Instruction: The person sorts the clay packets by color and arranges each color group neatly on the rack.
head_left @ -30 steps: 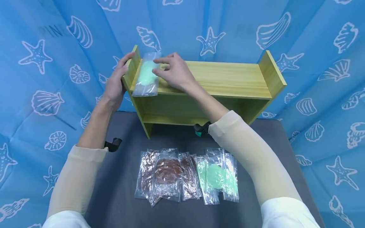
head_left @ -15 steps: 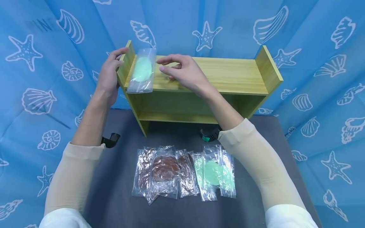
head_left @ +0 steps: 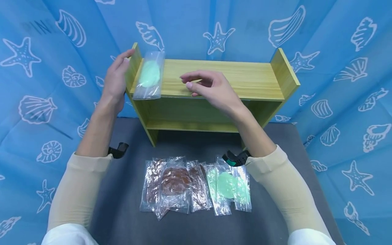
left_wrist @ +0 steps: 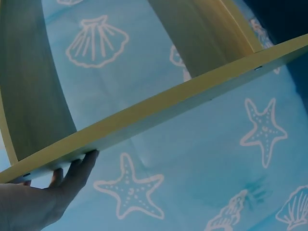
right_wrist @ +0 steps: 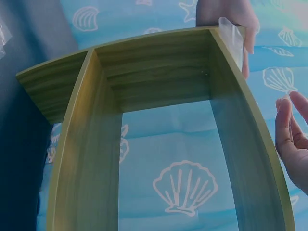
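The shelf (head_left: pixel 226 76) is pale yellow-green wood grain. On its top left end lies a clear packet (head_left: pixel 148 75) with a mint-green disc. Behind it hangs a blue curtain (head_left: pixel 337 68) patterned with white shells and starfish. In front of it, on the dark grey surface (head_left: pixel 128 204), lie clear brown-filled packets (head_left: pixel 174 185) and mint-green ones (head_left: pixel 228 187).

Matt wood-grain shelf (head_left: pixel 226 76) — glossy clear plastic bag (head_left: pixel 148 76) — printed cloth backdrop (head_left: pixel 337 41).

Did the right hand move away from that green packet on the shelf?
Yes. The right hand has drawn back rightward along the shelf, off the green packet, which lies where it was at the shelf's left end.
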Demonstrator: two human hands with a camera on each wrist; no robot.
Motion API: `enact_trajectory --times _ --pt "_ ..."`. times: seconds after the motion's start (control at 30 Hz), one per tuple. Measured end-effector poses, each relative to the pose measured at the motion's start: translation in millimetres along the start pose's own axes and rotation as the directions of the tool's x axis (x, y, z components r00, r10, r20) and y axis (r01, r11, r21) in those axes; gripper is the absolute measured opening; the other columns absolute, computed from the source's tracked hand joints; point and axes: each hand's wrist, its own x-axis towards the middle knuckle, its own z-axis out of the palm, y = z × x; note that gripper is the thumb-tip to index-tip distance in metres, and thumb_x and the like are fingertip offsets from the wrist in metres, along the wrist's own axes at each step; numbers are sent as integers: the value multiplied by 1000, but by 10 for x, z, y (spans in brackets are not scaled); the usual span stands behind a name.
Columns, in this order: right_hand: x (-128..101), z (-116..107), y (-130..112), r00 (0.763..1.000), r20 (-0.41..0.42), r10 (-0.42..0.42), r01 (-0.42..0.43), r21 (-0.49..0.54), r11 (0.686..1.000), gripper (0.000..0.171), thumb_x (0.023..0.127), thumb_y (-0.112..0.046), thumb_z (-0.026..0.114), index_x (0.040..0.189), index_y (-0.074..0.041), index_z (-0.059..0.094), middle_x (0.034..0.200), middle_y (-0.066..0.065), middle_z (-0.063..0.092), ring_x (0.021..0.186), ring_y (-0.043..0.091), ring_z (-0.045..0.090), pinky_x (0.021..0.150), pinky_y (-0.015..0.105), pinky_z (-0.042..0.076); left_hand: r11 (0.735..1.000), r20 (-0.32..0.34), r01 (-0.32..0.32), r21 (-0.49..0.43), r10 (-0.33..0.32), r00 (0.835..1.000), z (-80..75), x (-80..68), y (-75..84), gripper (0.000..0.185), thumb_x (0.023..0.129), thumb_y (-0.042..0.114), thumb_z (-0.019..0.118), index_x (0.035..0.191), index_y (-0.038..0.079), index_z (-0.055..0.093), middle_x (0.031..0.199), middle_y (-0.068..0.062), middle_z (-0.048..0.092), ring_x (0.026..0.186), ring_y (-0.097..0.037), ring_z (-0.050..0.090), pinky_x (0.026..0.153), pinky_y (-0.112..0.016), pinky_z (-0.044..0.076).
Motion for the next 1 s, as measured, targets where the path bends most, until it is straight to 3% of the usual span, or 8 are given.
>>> enact_trajectory --times 0.23,0.53,0.73,1.0 --pt "-224 -82 22 999 35 -12 13 -17 1000 33 98 -16 65 127 -1 65 124 12 66 105 31 63 88 43 52 998 -7 -35 61 35 999 -25 -6 -35 45 109 37 26 150 31 44 157 15 30 144 -2 14 118 -33 6" --pt "-542 -241 98 999 23 -27 28 -21 999 34 97 -14 65 129 -3 65 124 11 67 105 36 60 84 40 53 998 -20 -57 23 57 998 -15 -28 -28 44 109 32 28 149 28 46 156 15 34 142 0 16 117 -29 4" --pt "-764 -326 233 999 18 -26 27 -29 999 33 98 -11 62 130 -4 64 126 10 66 110 30 62 86 36 52 998 -8 -43 50 43 999 -27 -16 -40 45 109 30 26 150 31 44 157 16 30 144 -1 14 117 -31 5" --pt "-968 -437 442 1000 -23 18 -19 -36 999 35 99 -11 62 133 -4 61 130 10 64 114 29 62 89 33 52 994 -6 -70 79 70 998 -34 -8 -60 46 109 32 25 151 29 43 157 15 30 144 -2 15 116 -32 8"
